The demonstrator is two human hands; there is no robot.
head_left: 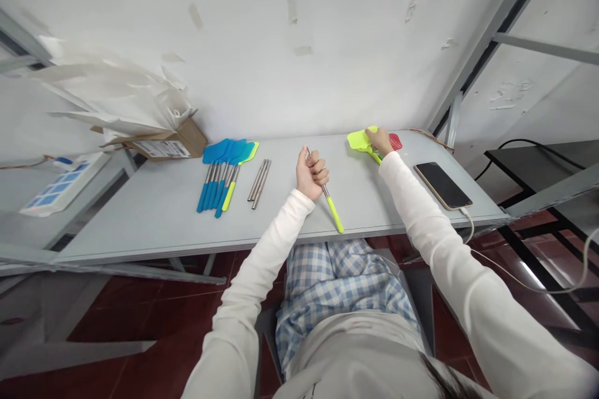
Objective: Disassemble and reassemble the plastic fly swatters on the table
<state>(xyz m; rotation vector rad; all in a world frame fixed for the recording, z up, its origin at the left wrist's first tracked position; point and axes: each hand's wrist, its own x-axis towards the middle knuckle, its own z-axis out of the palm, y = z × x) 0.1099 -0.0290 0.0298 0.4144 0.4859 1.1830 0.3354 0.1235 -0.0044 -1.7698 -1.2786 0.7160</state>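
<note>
At the centre of the frame, the left hand [312, 176] is clenched around a slim silver metal rod with a lime-green handle [334, 214]. Right of centre, the right hand [381, 141] touches a flat lime-green spatula head [359, 141] above the grey surface [150, 212]; whether it grips firmly, I cannot tell.

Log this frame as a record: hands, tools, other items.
left_hand: left hand closed around metal rod with yellow-green handle
right_hand: right hand at yellow-green spatula head; grip unclear
beside_right_hand: red piece, partly hidden
left_row: blue spatulas, one yellow-green spatula
loose: metal rods
right_edge: phone, cable attached
back_left: cardboard box
</note>
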